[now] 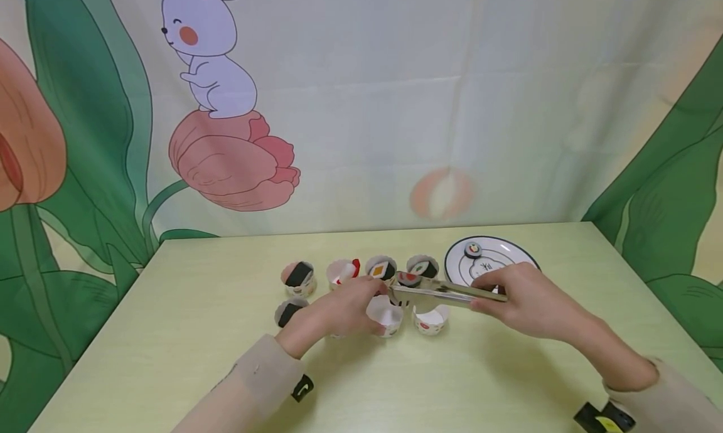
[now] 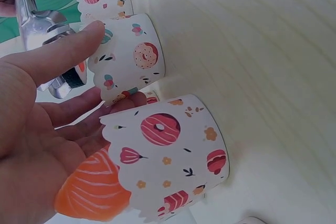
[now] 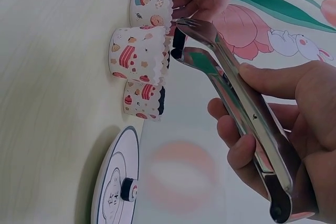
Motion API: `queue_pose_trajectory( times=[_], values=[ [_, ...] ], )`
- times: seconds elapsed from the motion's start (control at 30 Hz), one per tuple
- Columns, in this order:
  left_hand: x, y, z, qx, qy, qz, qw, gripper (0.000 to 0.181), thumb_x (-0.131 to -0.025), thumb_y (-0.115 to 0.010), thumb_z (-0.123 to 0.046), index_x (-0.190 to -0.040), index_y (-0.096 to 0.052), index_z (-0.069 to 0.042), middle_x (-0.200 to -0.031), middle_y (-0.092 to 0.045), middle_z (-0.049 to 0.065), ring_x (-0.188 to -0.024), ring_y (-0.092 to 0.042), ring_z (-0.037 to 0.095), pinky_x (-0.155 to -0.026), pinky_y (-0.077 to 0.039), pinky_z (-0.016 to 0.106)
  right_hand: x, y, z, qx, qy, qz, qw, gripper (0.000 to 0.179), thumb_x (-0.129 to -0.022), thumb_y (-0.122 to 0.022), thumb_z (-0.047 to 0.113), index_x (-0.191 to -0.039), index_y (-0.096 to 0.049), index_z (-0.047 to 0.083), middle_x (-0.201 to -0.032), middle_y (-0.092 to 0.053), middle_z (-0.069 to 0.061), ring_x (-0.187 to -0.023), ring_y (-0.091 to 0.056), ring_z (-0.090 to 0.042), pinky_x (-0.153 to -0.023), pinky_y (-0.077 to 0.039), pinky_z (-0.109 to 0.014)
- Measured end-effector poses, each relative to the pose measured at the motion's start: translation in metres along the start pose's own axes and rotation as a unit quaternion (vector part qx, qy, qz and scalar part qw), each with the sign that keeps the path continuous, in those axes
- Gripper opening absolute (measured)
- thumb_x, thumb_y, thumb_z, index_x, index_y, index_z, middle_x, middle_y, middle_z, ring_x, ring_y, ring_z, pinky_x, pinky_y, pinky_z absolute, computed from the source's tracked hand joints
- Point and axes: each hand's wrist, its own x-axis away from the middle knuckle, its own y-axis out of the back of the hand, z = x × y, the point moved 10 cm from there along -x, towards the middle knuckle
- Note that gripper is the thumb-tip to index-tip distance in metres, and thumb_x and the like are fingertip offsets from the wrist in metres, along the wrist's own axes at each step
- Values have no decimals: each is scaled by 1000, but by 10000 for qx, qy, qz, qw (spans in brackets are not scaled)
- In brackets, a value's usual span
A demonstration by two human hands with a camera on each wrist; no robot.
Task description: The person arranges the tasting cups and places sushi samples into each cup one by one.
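Note:
My right hand point(image 1: 522, 298) grips metal tongs point(image 3: 239, 103), fingers and thumb round their arms. Between the tong tips is a small toy sushi roll point(image 1: 409, 279) with a dark wrap and a red centre, above the front paper cups. My left hand point(image 1: 347, 307) holds a white paper cup point(image 2: 128, 53) printed with doughnuts, its thumb at the scalloped rim and its fingers on the other side. Inside, this cup point(image 1: 385, 314) looks white. Beside the left palm, an orange salmon-like piece point(image 2: 94, 187) sticks out of a nearer printed cup point(image 2: 173, 150).
A blue-rimmed white plate point(image 1: 522, 252) at the back right carries another toy roll point(image 1: 473, 250). Several filled cups stand in the back row, one with a black-banded piece point(image 1: 301, 275). A white-looking cup point(image 1: 431, 321) is at the front right. A printed cloth hangs behind the table.

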Motion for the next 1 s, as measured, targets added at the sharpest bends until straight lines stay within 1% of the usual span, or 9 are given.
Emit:
queue_pose_trajectory(
  times=[0.17,0.23,0.53,0.67,0.8,1.0],
  values=[
    [0,0,0,-49,-32,-30,10000,48,-81,-89,-18,-120,-64,-5,-120,-65,9,-116,-58,25,-101,-46,42,-1,-3,1,-54,-82,104,9999,12,-93,-78,21,-101,-79,12,-71,-62,14,-57,-49,-5,-52,-40,-26],
    [0,0,0,-33,-26,-25,10000,49,-82,-89,-18,-121,-63,-4,-120,-65,9,-116,-58,25,-101,-46,41,-1,-4,2,-60,-89,120,9999,13,-93,-78,21,-101,-79,11,-71,-62,13,-57,-50,-6,-52,-40,-26],
    [0,0,0,23,13,-25,10000,55,-81,-90,-18,-125,-62,-1,-119,-65,8,-114,-59,27,-99,-47,42,0,-5,7,-48,108,84,9999,11,-92,-79,19,-100,-79,11,-69,-62,14,-56,-51,-5,-51,-40,-25],
    [-1,-1,0,64,26,-17,10000,55,-81,-90,-17,-126,-62,-1,-119,-65,8,-114,-60,28,-99,-48,42,-1,-7,7,-73,87,119,9999,13,-92,-79,19,-102,-79,10,-71,-63,14,-56,-52,-6,-52,-41,-26],
    [-1,-1,0,40,5,-8,10000,56,-81,-90,-17,-126,-62,0,-121,-66,9,-115,-60,28,-100,-48,42,-1,-8,8,-50,93,132,9999,12,-92,-79,18,-102,-79,11,-72,-64,14,-57,-51,-5,-53,-41,-26],
    [-1,-1,0,15,-22,-21,10000,58,-81,-90,-16,-128,-61,1,-125,-66,11,-118,-60,26,-103,-47,41,-1,-11,10,60,246,121,9996,12,-92,-79,17,-102,-79,12,-74,-64,15,-56,-50,-3,-55,-41,-25]
  ],
)
